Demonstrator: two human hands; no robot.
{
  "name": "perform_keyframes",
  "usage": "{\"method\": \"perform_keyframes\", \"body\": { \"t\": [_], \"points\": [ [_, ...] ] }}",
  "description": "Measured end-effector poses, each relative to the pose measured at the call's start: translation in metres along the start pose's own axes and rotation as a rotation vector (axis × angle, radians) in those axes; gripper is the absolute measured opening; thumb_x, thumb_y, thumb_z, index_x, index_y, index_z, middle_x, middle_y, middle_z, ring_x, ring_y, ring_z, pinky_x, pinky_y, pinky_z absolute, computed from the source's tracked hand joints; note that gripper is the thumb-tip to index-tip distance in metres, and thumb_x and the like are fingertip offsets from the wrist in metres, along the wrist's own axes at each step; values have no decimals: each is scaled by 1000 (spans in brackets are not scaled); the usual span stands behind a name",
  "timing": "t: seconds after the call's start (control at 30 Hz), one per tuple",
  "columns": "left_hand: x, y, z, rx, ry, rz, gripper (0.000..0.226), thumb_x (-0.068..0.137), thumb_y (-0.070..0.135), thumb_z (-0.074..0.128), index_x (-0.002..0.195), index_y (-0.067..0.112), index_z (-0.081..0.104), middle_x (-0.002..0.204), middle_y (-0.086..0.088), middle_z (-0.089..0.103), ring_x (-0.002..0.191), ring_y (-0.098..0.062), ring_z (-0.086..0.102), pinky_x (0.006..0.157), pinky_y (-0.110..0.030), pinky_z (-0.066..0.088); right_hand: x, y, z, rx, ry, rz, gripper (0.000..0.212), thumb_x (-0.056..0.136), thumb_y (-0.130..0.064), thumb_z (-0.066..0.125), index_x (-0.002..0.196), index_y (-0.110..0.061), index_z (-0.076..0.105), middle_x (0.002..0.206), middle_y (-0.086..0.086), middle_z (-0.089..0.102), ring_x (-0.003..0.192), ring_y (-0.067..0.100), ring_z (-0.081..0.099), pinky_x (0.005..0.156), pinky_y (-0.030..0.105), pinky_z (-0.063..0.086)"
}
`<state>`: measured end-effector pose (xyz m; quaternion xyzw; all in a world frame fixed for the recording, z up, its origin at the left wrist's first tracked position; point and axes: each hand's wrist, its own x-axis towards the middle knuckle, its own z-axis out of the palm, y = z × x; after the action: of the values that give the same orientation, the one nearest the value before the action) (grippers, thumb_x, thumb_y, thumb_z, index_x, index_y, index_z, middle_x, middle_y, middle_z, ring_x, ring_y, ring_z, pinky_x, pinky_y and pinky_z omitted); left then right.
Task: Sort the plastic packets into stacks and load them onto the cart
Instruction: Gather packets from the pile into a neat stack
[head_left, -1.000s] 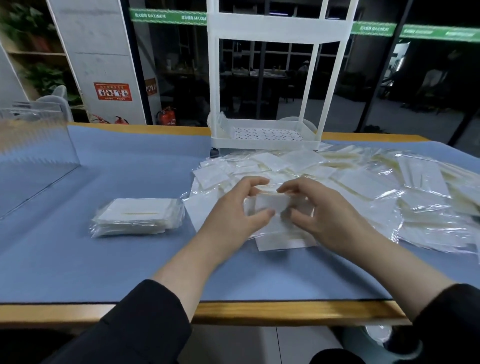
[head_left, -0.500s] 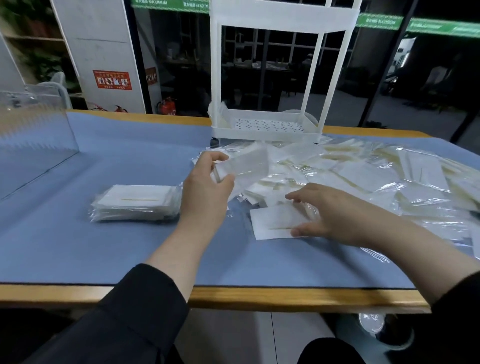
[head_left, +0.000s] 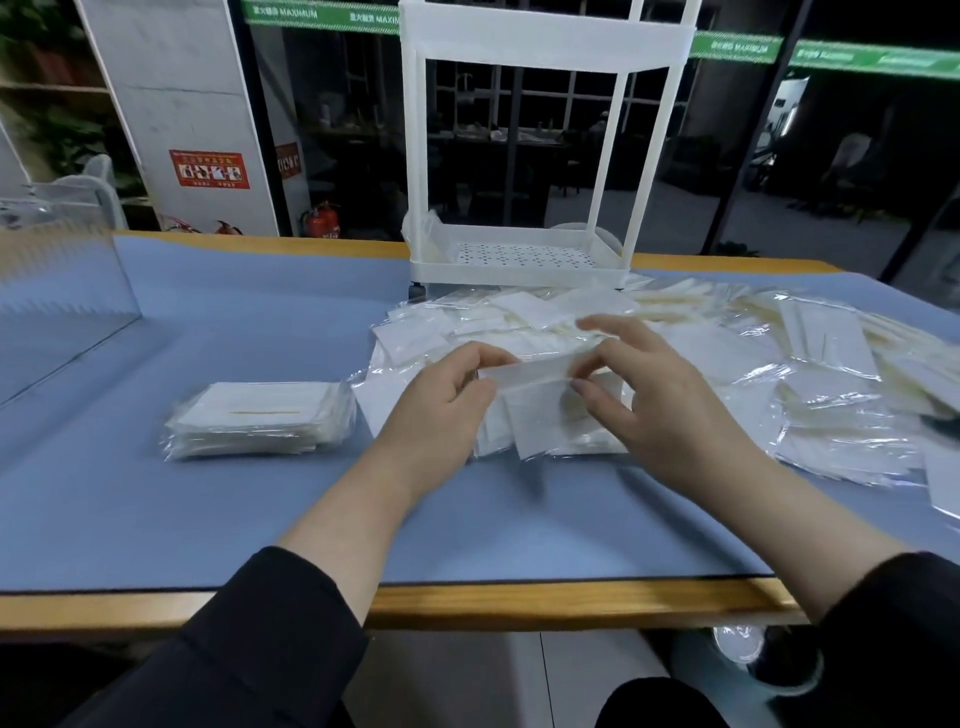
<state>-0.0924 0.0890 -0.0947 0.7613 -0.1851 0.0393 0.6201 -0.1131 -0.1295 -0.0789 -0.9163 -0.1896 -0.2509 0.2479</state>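
2 hands (head_left: 550, 400) around 1 packet (head_left: 524, 373)

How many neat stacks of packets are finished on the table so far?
1: a tidy stack on the blue mat, left of the loose pile. Both hands hold a small bunch, not yet a set-down stack.

Cart (head_left: 519, 260): top cut off by upper frame edge.
Packet pile (head_left: 831, 364): runs past right edge.
Wall signs (head_left: 209, 169): too blurred to read.

Even overhead light on blue mat (head_left: 208, 519) – dim background, wide-angle bending at edges, fingertips motion-blurred.
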Motion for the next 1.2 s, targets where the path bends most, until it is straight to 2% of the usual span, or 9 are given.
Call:
{"method": "perform_keyframes", "body": {
  "t": [0.1,0.27,0.43,0.5,0.63,0.73,0.9,1.1,1.2],
  "points": [
    [-2,1,3,2,-60,3,11,94,35,67,105,36,67,105,8,69,89,-10,59,71,-15,47,-4,-2,10,23,50,1,8,93,-13,64,98,-18,62,107,-9,59,97,11,56,85,26,44],
    [-1,-5,3,124,-38,112,32,90,15,73,102,42,61,101,28,62,87,2,59,73,-7,43,-10,-9,14,67,27,39,35,94,-20,67,128,-18,57,111,-18,53,102,-7,48,88,-1,30],
    [-2,-5,4,282,-130,41,45,87,17,71,106,53,54,103,29,57,71,-13,57,64,-14,43,-16,2,3,-5,-108,-19,35,96,-42,57,125,-22,62,112,-19,54,102,-6,47,91,5,32],
    [-2,-4,4,285,-121,50,45,87,14,70,105,52,55,104,24,61,77,-16,58,65,-15,43,-16,10,-11,-13,-26,5,36,97,-47,55,124,-23,62,115,-14,58,109,0,51,96,9,34],
    [-2,1,7,271,-13,98,44,88,13,71,102,51,54,112,22,61,88,-12,56,68,-7,39,-7,50,-54,-172,121,356,38,97,-38,60,130,-19,61,132,-1,57,118,20,54,96,25,37],
    [2,12,14,213,40,129,45,89,12,71,105,50,51,107,19,61,68,-8,52,62,-10,39,1,80,-80,-379,-97,664,63,95,-50,59,146,-16,46,146,9,47,131,30,46,105,39,38],
    [17,27,45,203,-28,170,43,93,11,65,114,46,50,105,21,57,67,-8,51,60,-13,42,15,99,-83,-543,-358,771,81,88,-70,53,144,-13,41,139,10,54,126,33,50,102,48,43],
    [14,11,56,367,-212,174,50,93,10,64,108,54,43,116,25,56,96,2,53,80,3,32,28,97,-78,-449,-324,799,77,88,-52,65,151,-20,34,144,5,50,132,31,46,103,47,38],
    [16,7,52,304,-174,133,43,93,12,66,110,48,48,115,25,58,98,10,52,76,1,34,29,96,-78,-318,-286,823,79,87,-42,72,152,-20,35,144,5,51,132,30,48,110,47,36]
  ]
}}
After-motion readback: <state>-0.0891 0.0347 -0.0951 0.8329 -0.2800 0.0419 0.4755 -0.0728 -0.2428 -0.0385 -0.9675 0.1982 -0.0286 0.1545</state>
